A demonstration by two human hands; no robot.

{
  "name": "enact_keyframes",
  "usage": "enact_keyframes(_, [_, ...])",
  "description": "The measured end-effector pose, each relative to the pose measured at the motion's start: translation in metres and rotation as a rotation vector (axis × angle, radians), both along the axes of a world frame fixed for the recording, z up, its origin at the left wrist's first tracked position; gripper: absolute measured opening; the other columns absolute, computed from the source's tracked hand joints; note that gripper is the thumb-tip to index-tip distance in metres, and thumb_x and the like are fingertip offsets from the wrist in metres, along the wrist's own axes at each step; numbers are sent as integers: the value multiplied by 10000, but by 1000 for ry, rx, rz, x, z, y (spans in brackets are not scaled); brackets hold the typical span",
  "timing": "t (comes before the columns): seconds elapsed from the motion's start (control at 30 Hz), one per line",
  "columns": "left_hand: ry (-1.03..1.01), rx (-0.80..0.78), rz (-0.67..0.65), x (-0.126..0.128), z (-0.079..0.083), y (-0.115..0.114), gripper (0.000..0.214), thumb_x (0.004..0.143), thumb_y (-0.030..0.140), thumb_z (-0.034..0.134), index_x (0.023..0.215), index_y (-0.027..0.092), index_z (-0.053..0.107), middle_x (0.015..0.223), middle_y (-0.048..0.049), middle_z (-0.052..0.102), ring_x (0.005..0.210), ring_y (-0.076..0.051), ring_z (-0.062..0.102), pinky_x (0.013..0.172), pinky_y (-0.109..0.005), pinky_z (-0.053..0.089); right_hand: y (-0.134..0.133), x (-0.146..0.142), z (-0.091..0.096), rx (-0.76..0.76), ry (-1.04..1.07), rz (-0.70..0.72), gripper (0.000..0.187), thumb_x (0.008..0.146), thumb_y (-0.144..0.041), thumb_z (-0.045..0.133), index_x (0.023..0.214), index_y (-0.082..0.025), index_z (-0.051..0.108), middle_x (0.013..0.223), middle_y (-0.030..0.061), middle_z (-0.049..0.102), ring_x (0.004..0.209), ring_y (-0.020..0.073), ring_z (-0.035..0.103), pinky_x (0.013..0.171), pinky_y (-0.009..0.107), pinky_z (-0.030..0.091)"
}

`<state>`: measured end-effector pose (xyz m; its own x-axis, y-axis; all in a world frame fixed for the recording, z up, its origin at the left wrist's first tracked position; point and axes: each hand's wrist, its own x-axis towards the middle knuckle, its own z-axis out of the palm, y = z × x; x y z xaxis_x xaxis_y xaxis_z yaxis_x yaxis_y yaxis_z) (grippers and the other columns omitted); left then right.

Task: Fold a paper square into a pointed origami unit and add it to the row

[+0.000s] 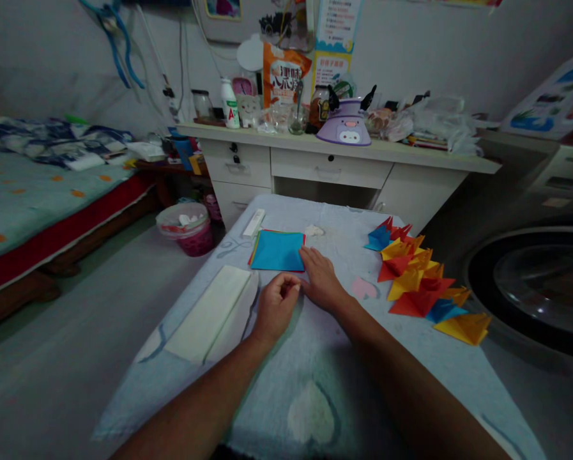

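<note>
A stack of coloured paper squares (pixel 277 250), blue sheet on top, lies in the middle of the table covered by a light blue cloth (pixel 315 358). My right hand (pixel 320 278) rests flat with its fingers on the near right corner of the stack. My left hand (pixel 276 303) is curled just in front of the stack's near edge, thumb and fingers pinched together; I cannot make out anything in them. Several folded paper shapes (pixel 423 281) in red, yellow, orange and blue lie in a row to the right.
A folded white paper (pixel 212 313) lies at the table's left, a white box (pixel 254 222) behind the stack. A cluttered white desk (pixel 334 163) stands beyond. A pink bin (pixel 186 229) and a bed (pixel 37 204) are to the left, a washing machine drum (pixel 535 281) to the right.
</note>
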<state>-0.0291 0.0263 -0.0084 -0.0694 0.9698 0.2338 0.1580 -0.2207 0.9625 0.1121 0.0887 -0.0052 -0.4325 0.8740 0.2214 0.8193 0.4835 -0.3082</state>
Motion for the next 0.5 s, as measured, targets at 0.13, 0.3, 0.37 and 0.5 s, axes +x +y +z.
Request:
enact_keyframes(0.13, [-18,-8,-3,-1,1,0,81,835,233,557,818,170,605,776,2,625,707,-133,565,673,-228,439,12,-9,-9,-36,-21,1,675,904,-319,545,1505,-145,292,1584,129,266,1451,319,219,1124,500,225])
enact_keyframes(0.3, [-6,-22,-1,-1,2,-1,76,828,232,560,819,173,608,774,4,626,691,-131,557,657,-225,435,15,-11,-20,4,-63,2,499,933,-315,523,1413,-189,468,1517,89,416,1395,314,331,1084,481,295])
enact_keyframes(0.37, [-6,-25,-2,-1,2,-1,71,822,229,563,817,174,607,765,7,621,681,-129,555,648,-223,433,16,-12,-23,41,-72,-11,448,936,-310,528,1370,-197,520,1482,81,469,1364,306,376,1072,464,314])
enact_keyframes(0.5, [-5,-28,-3,-1,2,-1,77,821,229,558,823,173,610,764,10,614,689,-130,563,653,-223,436,18,-13,-26,68,-87,-9,389,948,-306,519,1324,-221,564,1441,65,521,1323,290,426,1056,444,328])
